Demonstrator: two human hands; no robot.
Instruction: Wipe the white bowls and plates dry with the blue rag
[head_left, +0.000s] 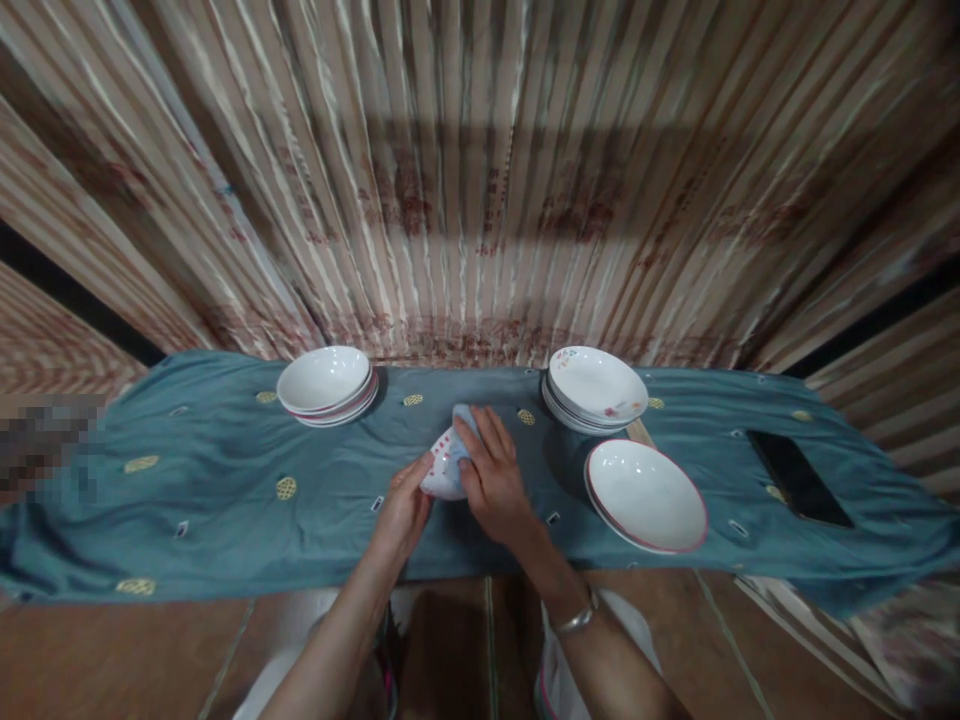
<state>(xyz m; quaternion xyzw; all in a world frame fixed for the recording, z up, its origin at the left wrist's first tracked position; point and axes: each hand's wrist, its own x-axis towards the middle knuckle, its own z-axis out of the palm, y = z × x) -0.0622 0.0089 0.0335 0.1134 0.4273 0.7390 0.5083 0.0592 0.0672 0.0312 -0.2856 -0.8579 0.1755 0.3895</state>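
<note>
Dish (442, 483), white with red marks, is gripped at its edge by the left hand (403, 512) while the right hand (493, 485) clasps a light-blue cloth (463, 413) against it.

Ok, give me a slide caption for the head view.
Left hand holds a red-marked white dish; right hand holds a blue cloth against it.

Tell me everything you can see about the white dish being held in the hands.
The dish is white with small red marks, smooth and apparently ceramic. It is held tilted near the middle of the teal tablecloth; whether it touches the tablecloth is unclear. The left hand grips its left edge, while the right hand holds a light blue cloth against it. Cloth and fingers hide much of its right side.
</note>
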